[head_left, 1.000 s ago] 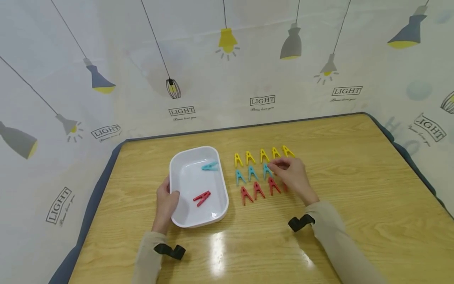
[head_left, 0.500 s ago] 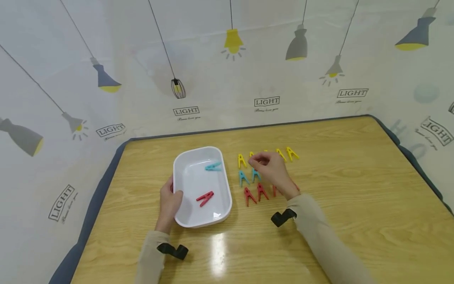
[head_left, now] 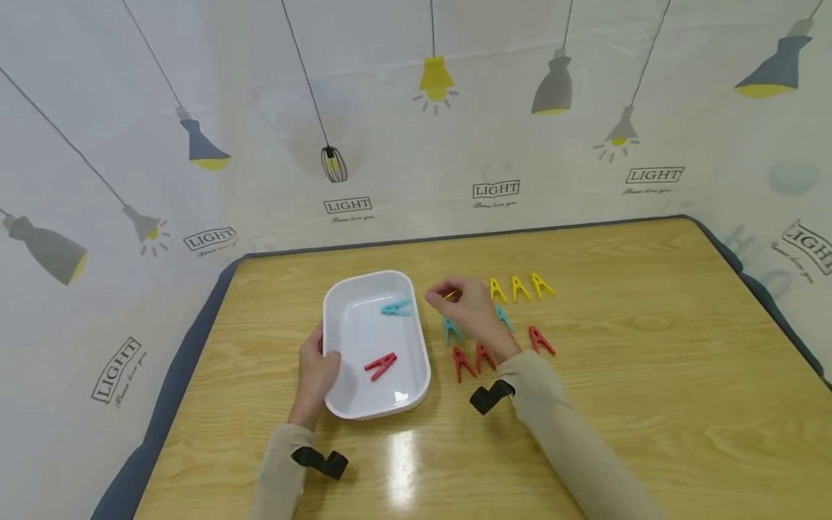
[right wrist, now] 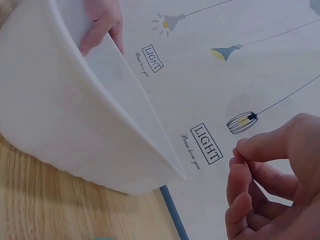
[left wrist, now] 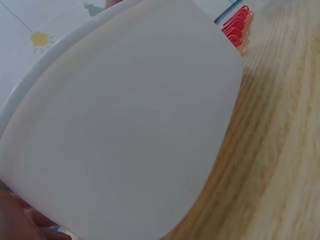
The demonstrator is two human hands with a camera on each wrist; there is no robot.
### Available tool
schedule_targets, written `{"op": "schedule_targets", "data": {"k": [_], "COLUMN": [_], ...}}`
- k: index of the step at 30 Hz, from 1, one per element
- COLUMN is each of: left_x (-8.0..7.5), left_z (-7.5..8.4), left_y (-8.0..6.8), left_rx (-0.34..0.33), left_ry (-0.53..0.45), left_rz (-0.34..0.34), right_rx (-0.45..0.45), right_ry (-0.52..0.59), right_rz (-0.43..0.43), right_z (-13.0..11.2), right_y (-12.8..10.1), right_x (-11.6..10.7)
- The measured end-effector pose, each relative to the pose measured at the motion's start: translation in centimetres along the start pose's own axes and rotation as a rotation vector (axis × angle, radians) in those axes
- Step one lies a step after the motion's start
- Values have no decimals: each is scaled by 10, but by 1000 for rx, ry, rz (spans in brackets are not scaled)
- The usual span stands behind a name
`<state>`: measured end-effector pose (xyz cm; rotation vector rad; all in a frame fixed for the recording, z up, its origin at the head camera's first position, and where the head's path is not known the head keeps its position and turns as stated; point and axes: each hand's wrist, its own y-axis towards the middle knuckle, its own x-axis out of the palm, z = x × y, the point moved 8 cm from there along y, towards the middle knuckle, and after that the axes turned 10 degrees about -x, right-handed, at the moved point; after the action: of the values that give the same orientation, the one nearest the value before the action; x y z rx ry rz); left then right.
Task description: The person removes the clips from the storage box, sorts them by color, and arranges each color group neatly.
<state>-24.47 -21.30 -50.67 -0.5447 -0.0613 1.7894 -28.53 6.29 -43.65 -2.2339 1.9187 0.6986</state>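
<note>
While steadying the white tray point(head_left: 338, 404) on the table point(head_left: 650, 375), left hand point(head_left: 317, 372) gripping its near-left rim. Inside, one blue and one red peg. Right hand point(head_left: 469, 312) pinching a yellow peg point(head_left: 450, 295) just beside the tray, lifted from the colour-sorted rows point(head_left: 520, 289).

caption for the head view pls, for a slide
Left hand holds white tray; right hand pinches a yellow clothespin beside it.

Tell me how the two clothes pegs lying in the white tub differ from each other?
The blue peg is light blue, the red peg red. The blue peg lies near the far end of the white tub, roughly crosswise; the red peg lies nearer the person, close to the left hand gripping the rim, and is angled diagonally. Both look like the same shape and size, and both lie flat on the tub's floor.
</note>
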Motion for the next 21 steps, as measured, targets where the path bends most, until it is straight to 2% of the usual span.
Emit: {"op": "schedule_targets", "data": {"k": [6, 10, 14, 21], "left_x": [0, -2, -4, -1], "left_z": [1, 2, 3, 2], "left_y": [0, -4, -6, 0], "left_rx": [15, 44, 37, 18], "left_ry": [-16, 0, 5, -22], "left_rz": [2, 31, 37, -1], "right_rx": [-28, -32, -65, -131], "right_ry": [32, -1, -35, -59], "right_rz": [-50, -113, -162, -188], "right_z": [-13, -25, -41, -53], "right_y": [14, 21, 28, 40], "right_x": [21, 41, 59, 80]}}
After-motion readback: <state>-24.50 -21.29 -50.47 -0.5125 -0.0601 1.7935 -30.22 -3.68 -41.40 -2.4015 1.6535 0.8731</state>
